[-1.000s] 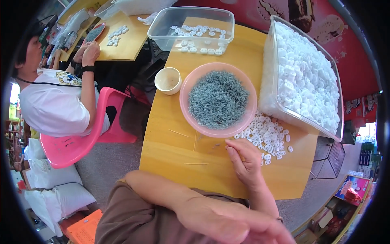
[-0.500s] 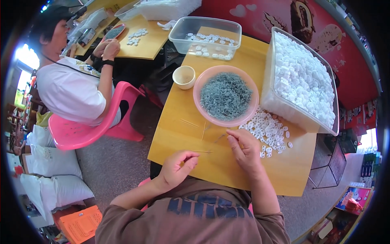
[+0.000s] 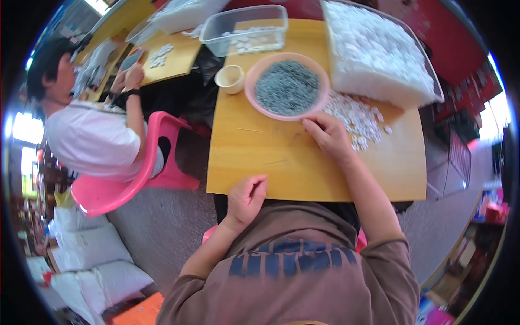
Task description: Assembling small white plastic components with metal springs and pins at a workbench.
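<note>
My left hand (image 3: 246, 201) is closed near the front edge of the table, its thumb pressed to curled fingers. Whatever it holds, if anything, is hidden. My right hand (image 3: 329, 135) reaches forward, with thumb and forefinger pinched together at the near rim of a pink bowl (image 3: 250, 93). Whether they grip the rim or a small piece cannot be made out. Small grey-blue pieces (image 3: 287, 86) heap up in the bowl. Beside my right hand lies a scatter of small white plastic pieces (image 3: 357, 119) with holes. A few thin sticks (image 3: 277, 162) lie on the yellow table (image 3: 238, 176).
A large clear bin (image 3: 379, 95) of white pieces stands at the far right. Beyond the bowl are a cream cup (image 3: 229, 79) and a clear tub (image 3: 244, 32) with some white pieces. A person (image 3: 92, 135) sits at left on a pink chair (image 3: 146, 184).
My right hand has moved forward to the bowl's rim. My left hand has drawn back toward my body, to the table's front edge. The whole view has shifted.
</note>
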